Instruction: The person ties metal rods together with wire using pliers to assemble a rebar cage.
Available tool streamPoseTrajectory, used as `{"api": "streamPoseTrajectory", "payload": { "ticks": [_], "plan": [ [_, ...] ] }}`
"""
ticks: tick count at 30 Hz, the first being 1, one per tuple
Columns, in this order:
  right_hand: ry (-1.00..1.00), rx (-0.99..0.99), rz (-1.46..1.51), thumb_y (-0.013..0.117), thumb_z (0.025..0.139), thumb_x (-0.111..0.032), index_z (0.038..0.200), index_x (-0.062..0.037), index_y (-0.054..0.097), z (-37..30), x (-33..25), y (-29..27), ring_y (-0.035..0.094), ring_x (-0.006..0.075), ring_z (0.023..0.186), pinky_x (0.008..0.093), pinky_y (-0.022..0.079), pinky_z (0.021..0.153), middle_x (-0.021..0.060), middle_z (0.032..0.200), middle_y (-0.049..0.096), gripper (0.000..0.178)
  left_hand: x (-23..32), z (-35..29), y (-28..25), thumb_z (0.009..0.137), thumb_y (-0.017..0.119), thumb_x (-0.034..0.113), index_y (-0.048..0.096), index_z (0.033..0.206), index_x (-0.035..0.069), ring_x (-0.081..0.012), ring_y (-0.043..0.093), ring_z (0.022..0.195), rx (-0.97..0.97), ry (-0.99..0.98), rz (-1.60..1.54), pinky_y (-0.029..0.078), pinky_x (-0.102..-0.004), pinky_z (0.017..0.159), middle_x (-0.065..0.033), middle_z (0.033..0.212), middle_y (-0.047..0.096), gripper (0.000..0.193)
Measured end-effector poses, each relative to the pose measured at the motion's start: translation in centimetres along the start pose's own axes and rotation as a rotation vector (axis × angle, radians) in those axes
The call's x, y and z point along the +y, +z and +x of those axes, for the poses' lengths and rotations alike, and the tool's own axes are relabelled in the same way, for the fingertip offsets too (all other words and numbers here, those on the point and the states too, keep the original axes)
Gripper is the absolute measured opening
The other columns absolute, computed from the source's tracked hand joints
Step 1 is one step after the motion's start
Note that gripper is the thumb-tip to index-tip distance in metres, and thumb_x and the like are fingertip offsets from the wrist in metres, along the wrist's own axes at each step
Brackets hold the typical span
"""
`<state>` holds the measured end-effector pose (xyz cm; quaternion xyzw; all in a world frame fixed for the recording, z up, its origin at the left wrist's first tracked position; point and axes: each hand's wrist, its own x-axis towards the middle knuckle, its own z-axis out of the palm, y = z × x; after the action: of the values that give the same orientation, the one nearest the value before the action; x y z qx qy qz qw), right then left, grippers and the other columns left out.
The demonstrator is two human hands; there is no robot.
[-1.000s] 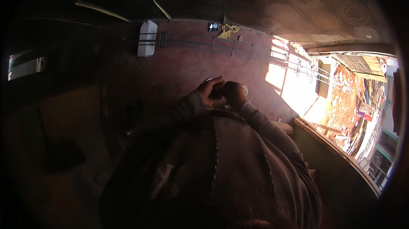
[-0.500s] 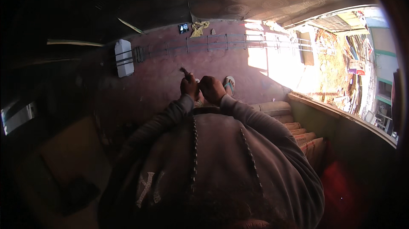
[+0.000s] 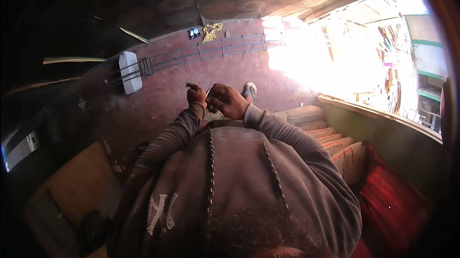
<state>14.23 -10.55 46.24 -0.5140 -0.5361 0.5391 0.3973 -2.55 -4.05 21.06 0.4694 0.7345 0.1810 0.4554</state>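
Clenched round a dark stranded bundle (image 3: 192, 86), the left hand (image 3: 196, 97) holds it together; just beside, the right hand (image 3: 230, 101) curls, its hold unclear.

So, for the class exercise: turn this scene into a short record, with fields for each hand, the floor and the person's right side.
Left hand: fist closed, thin dark strands poking out
Right hand: fingers bent, beside the left hand; grip unclear
Floor: metal bar frame crossing a white block; yellow cloth
Right side: sacks, red fabric
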Motion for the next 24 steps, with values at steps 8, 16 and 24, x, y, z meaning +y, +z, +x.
{"api": "streamPoseTrajectory", "payload": {
  "ticks": [8,16,24],
  "plan": [
    [-0.048,-0.011,0.591,0.061,0.099,-0.006,0.095,0.0020,0.063,0.1,-9.4,-2.9,0.062,0.0140,0.090,0.0311,0.051,0.080,0.0074,0.096,0.065,0.009,-1.2,1.9,-1.8,0.100,0.047,0.038,0.063,0.104,-0.008,-0.0463,0.067,0.099,0.194,-0.079,0.259,0.053,-0.0520,0.084,-0.0321,0.103,0.069,0.049],
    [-0.044,0.267,0.193,0.056,0.100,-0.014,0.097,0.0031,0.067,-3.5,-11.8,-9.4,0.063,0.0178,0.087,0.0315,0.050,0.078,0.0103,0.097,0.069,0.020,-10.7,6.2,-10.3,0.098,0.061,0.042,0.064,0.106,0.007,-0.0244,0.071,0.091,0.126,-0.469,-0.274,0.053,-0.0490,0.090,-0.0092,0.094,0.071,0.036],
    [0.144,0.507,0.133,0.055,0.104,-0.025,0.104,0.0021,0.063,-7.4,-2.9,-9.6,0.064,0.0161,0.084,0.0295,0.053,0.075,0.0083,0.095,0.067,0.028,-13.5,5.3,-19.6,0.105,0.057,0.030,0.060,0.105,0.016,-0.0220,0.066,0.085,0.005,-0.589,-0.982,0.042,-0.0587,0.104,0.0002,0.085,0.060,0.015]
  ]
}}
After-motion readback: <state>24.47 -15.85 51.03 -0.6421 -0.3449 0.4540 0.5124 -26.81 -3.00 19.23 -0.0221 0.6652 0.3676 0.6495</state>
